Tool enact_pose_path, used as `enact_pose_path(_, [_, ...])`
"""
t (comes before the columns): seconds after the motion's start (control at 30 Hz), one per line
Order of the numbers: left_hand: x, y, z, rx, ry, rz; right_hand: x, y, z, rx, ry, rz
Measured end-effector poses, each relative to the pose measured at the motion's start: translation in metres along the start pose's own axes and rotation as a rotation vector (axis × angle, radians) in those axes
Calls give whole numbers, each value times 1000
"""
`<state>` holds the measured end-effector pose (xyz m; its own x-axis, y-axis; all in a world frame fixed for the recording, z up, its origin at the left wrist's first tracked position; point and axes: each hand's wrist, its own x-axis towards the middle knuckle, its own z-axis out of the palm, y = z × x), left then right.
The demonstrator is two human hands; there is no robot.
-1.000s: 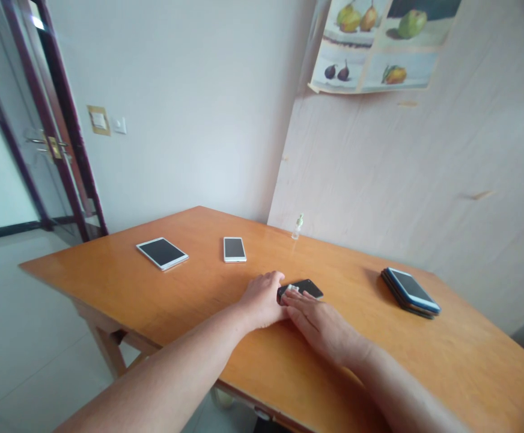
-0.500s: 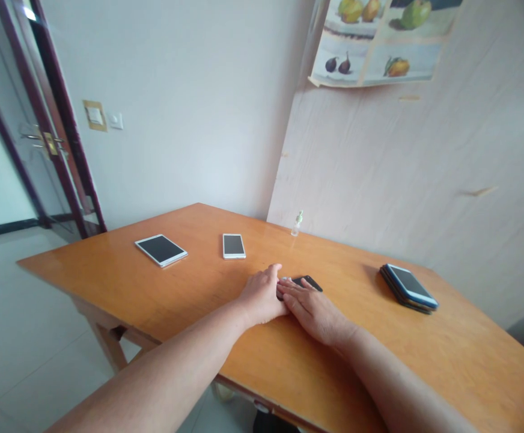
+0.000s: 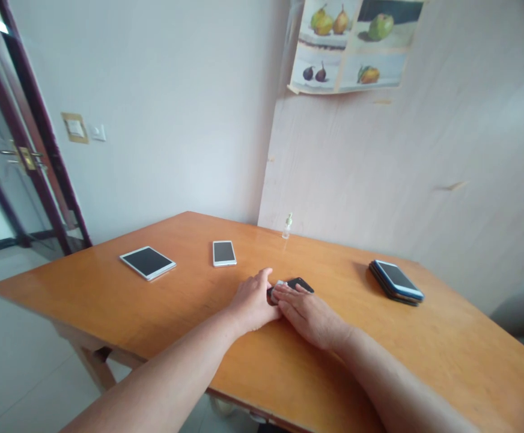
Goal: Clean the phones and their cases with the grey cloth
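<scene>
A black smartphone [image 3: 304,284] lies flat on the wooden table, mostly covered by my hands. My left hand [image 3: 253,302] grips its left end, fingers on the far side and thumb on the near side. My right hand [image 3: 307,313] lies across the phone with fingers close together, pressing a small white wipe [image 3: 278,291] onto its surface. Most of the wipe is hidden under those fingers.
A white tablet [image 3: 148,263] and a white phone [image 3: 224,253] lie to the left on the table [image 3: 334,379]. A small clear pump bottle [image 3: 286,227] stands at the back. Several stacked devices [image 3: 397,282] sit at the right.
The view has shifted slightly, so everything sits further left. My right fingers have moved a little over the phone, and more of the white wipe shows. My left hand keeps its place at the phone.
</scene>
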<state>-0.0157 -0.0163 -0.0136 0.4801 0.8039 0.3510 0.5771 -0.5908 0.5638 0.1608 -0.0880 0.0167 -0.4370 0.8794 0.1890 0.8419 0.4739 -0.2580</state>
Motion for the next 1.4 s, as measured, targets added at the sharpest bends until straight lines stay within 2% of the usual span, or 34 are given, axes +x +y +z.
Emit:
enact_pose_path(0.13, [-1, 4, -3, 5, -8, -12, 1, 29, -3, -176, 14, 312])
enact_pose_path(0.2, [0, 6, -4, 13, -17, -15, 0, 27, -2, -235, 14, 360])
enact_pose_path(0.27, [0, 6, -5, 26, -25, -5, -2, 12, 0, -245, 23, 293])
enact_pose_path(0.37, [1, 6, -7, 67, -36, 34, -4, -13, 1, -172, 24, 113])
enact_pose_path(0.43, [1, 6, -9, 98, -43, 56, -4, -14, -1, -106, 38, 78])
enact_pose_path(0.5, [0, 7, -11, 115, -49, 66, -3, 0, -3, -62, 75, 160])
enact_pose_path(0.6, [0, 8, -12, 110, -50, 67, -2, 38, -5, -48, 159, 374])
enact_pose_path(0.7, [0, 7, -12, 76, -53, 67, -2, 70, -6, 52, 321, 530])
enact_pose_path(0.83, [2, 4, -10, -2, -55, 91, -1, 82, -3, 240, 462, 608])
enact_pose_path(1.0, [3, 6, -14, -44, -61, 119, 4, 76, 5, 479, 544, 551])
enact_pose_path(1.17, [0, 14, -18, 82, -91, 197, 6, 78, 4, 486, 577, 528])
enact_pose_path(1.27, [0, 15, -17, 181, -78, 220, 6, 66, 0, 427, 601, 500])
enact_pose_path(1.33, [1, 12, -15, 229, -75, 228, 7, 45, 0, 388, 594, 390])
enact_pose_path(1.4, [2, 9, -14, 229, -78, 240, 9, 20, 3, 360, 546, 208])
